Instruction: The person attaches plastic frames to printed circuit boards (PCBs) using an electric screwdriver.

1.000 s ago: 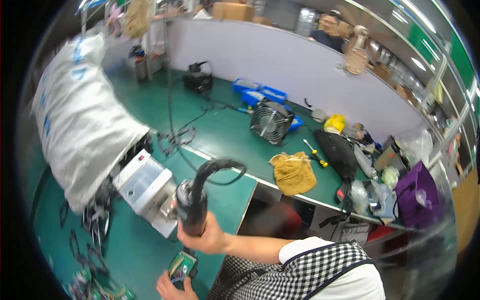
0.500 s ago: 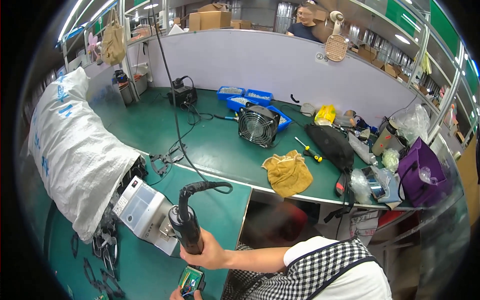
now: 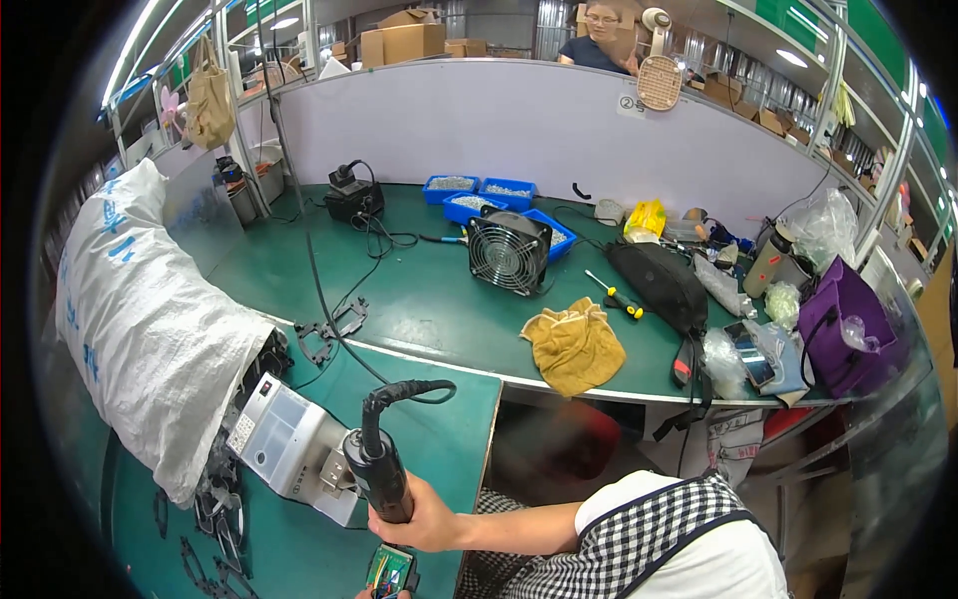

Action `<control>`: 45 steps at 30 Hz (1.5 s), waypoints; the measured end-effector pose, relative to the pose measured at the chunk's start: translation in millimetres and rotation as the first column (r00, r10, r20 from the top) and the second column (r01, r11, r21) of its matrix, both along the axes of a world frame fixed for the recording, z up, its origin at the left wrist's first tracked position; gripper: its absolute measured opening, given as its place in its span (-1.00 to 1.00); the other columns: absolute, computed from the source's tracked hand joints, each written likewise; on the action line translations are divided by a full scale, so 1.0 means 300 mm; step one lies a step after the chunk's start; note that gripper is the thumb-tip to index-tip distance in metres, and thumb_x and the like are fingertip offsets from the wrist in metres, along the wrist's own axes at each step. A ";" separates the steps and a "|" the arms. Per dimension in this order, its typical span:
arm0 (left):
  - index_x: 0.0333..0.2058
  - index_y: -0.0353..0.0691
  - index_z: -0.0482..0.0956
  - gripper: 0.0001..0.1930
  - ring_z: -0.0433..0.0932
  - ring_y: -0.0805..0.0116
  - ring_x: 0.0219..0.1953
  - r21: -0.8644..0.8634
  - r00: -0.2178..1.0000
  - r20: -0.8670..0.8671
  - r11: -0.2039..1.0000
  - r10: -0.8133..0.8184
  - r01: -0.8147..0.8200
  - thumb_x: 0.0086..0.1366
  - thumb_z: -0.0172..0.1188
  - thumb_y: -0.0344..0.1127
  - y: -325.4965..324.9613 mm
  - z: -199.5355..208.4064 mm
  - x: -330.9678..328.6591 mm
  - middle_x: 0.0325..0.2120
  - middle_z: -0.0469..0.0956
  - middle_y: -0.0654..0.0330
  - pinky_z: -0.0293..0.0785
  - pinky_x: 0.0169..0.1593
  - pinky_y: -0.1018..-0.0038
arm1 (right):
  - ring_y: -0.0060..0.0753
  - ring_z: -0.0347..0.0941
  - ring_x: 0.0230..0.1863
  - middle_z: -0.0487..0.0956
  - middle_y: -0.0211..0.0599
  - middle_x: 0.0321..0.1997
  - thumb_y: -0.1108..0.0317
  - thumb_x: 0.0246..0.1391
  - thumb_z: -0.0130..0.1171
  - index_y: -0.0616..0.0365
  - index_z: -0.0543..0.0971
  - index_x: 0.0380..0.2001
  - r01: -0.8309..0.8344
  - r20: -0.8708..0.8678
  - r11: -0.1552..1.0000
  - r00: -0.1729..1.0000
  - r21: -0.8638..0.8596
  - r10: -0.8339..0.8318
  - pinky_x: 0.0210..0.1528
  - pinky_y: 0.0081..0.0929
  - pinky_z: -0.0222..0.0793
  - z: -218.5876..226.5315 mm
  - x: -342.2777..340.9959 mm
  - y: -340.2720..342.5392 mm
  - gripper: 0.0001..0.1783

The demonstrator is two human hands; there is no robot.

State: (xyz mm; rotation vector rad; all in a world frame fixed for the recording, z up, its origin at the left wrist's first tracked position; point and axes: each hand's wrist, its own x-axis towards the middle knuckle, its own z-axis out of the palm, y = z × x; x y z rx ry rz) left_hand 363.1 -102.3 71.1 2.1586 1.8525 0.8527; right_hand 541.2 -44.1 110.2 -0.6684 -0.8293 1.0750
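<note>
A black electric screwdriver (image 3: 379, 479) with a cord at its top stands nearly upright in my right hand (image 3: 427, 521), its fingers wrapped round the lower body. The screwdriver's tip is hidden by the hand. Just below, at the picture's lower edge, is a green circuit board (image 3: 387, 571) with wires, set in a dark housing. Only fingertips of my left hand (image 3: 365, 594) show, closed at the board's near edge. Left of the screwdriver sits a grey-white screw feeder machine (image 3: 284, 439), close to the driver's body.
A large white woven sack (image 3: 150, 319) lies at left, with black plastic frames (image 3: 215, 574) near it. Farther back are a fan (image 3: 507, 252), blue trays (image 3: 451, 185) of small parts, a tan cloth (image 3: 574, 347) and a screwdriver (image 3: 619, 298). A person (image 3: 597, 45) stands beyond the partition.
The view has shifted slightly. My right hand with the screwdriver and the board sit a little lower in the picture, and less of my left hand shows. The person beyond the partition has moved.
</note>
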 end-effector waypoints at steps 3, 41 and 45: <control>-0.27 -0.35 0.46 -0.58 0.33 0.00 -0.21 0.017 1.000 -0.007 1.000 0.000 0.000 -0.04 0.31 -0.17 0.000 -0.001 0.000 -0.31 0.41 0.00 0.24 -0.12 0.17 | -0.74 0.12 -0.45 0.24 -0.56 -0.43 0.52 -0.17 0.15 0.23 0.20 0.05 0.016 0.020 1.000 1.000 0.003 -0.016 -0.39 -0.72 0.13 0.004 -0.001 0.001 -0.36; -0.27 -0.37 0.45 -0.59 0.32 0.00 -0.19 -0.009 1.000 0.006 1.000 -0.015 0.015 -0.07 0.32 -0.27 0.000 0.004 -0.005 -0.28 0.41 -0.01 0.23 -0.09 0.18 | -0.75 0.24 -0.45 0.31 -0.55 -0.47 0.52 -0.14 0.17 0.19 0.13 0.12 -0.054 0.001 0.998 0.999 0.027 0.054 -0.41 -0.70 0.20 0.020 -0.005 -0.010 -0.29; -0.26 -0.37 0.45 -0.58 0.32 0.00 -0.18 -0.010 1.000 0.018 1.000 -0.010 0.010 -0.07 0.32 -0.26 -0.004 -0.003 -0.008 -0.27 0.41 -0.02 0.23 -0.09 0.18 | -0.76 0.22 -0.48 0.29 -0.56 -0.48 0.53 -0.13 0.16 0.19 0.11 0.12 -0.027 0.019 0.998 0.999 0.052 0.026 -0.45 -0.72 0.16 0.022 -0.005 -0.014 -0.29</control>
